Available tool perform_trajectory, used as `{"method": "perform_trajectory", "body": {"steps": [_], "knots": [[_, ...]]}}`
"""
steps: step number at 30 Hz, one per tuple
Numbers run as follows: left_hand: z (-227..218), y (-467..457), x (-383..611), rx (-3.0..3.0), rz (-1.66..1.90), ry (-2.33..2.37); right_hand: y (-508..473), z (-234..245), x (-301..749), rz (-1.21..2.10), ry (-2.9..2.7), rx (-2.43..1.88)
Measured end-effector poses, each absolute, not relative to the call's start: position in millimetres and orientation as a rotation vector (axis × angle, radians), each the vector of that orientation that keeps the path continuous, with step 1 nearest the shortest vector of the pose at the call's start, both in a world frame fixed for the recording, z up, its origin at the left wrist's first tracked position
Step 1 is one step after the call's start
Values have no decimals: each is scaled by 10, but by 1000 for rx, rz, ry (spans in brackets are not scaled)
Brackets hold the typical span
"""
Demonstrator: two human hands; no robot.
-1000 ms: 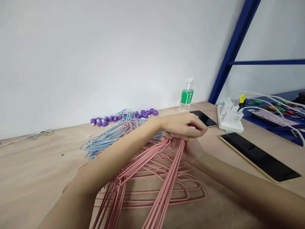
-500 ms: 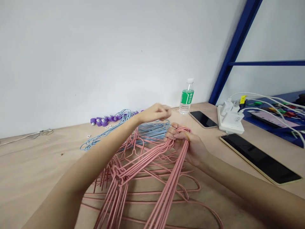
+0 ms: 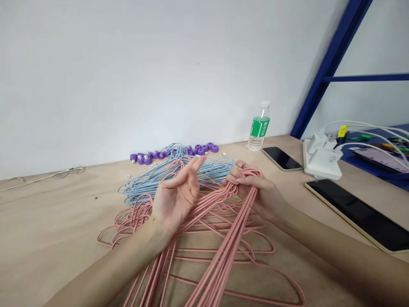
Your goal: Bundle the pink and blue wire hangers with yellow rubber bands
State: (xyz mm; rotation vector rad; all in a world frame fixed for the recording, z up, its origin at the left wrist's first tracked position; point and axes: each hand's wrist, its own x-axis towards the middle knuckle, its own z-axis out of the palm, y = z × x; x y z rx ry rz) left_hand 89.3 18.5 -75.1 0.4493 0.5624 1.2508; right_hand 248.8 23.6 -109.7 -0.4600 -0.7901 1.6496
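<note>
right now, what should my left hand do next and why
Probably bring the left hand down to pick one of the loose pink hangers off the table: it is open and empty, while the right hand grips the gathered pink bundle.

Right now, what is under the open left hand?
Pink wire hangers fan out beneath the left hand, spread over the wooden table. The right hand grips their bunched ends. The strands directly below the palm are covered.

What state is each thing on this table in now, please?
pink hangers, bunched, one end gripped.
right hand, shut on that bunch.
left hand, open, palm up.
blue hangers, lying heaped.
water bottle, upright, capped.
phone, flat, screen dark.
tablet, flat, screen dark.
power strip, chargers plugged in.
</note>
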Motion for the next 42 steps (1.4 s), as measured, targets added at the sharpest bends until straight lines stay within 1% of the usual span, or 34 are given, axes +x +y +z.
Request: {"method": "perform_trajectory", "body": {"steps": [4,7,10,12,15,19,21,23,27,30,32,33,35,39,42], "knots": [[-744,358,1165,492,1288,722,185,-1097,2452,1637,-767,-454],[-758,390,1294,679,1291,854,173,-1090,2453,1626,-760,-467],[-742,374,1314,938,1217,944,178,-1067,2481,1626,-758,-490],[-711,369,1254,1171,1072,1044,188,-1048,2507,1620,-749,-512],[-654,391,1114,1618,750,1186,210,-1037,2531,1595,-745,-546],[-586,469,1087,2012,209,1091,239,-1085,2530,1572,-777,-548],[-557,511,1174,2018,56,1066,251,-1119,2544,1536,-870,-619],[-535,541,1280,1917,13,1092,264,-1132,2581,1470,-990,-739],[-558,557,1403,1751,107,1054,307,-1061,2702,1308,-1238,-965],[-660,564,1419,1667,212,1076,347,-963,2789,1018,-1584,-1275],[-745,572,1424,1631,217,1118,365,-914,2829,878,-1812,-1529],[-781,576,1428,1621,211,1133,371,-898,2843,881,-1897,-1623],[-825,582,1438,1614,191,1151,377,-877,2862,1003,-2000,-1710],[-815,581,1460,1651,160,1190,389,-843,2897,1321,-1973,-1650],[-802,567,1489,1629,184,1230,412,-847,2947,1467,-1862,-1563]]}}
